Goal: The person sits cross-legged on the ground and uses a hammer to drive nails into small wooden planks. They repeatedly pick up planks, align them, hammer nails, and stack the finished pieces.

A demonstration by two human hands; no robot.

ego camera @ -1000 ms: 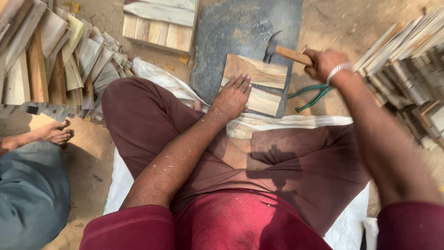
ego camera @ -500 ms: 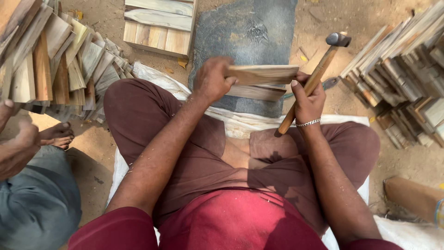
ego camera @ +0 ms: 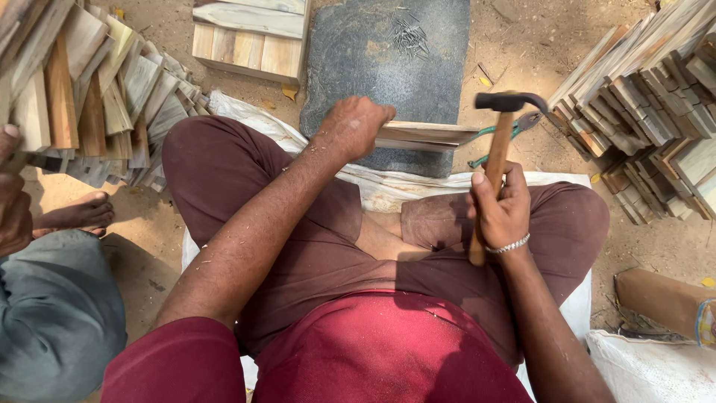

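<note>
The person sat cross-legged on a white sack (ego camera: 388,190) spread on the sandy ground. In front of the knees lay a dark stone slab (ego camera: 388,67), and a small heap of thin nails (ego camera: 409,33) rested near its far edge. Beyond the slab stood a shallow wooden crate (ego camera: 250,37) made of pale slats; I could not tell if anything was inside it.

The left hand (ego camera: 352,125) was closed around the near end of a flat wooden board (ego camera: 429,136), fingers curled over its edge, and held it edge-on just above the slab. The right hand (ego camera: 501,207) was clamped firmly on the wooden handle of a hammer (ego camera: 498,160), which stood almost upright, its dark claw head raised beside the board's free end. Green-handled pliers (ego camera: 503,138) lay on the ground just behind the hammer.

Stacks of cut wood pieces (ego camera: 89,97) were piled at the left, and more stacks (ego camera: 656,104) at the right. Another person's hand (ego camera: 13,201) showed at the left edge.
</note>
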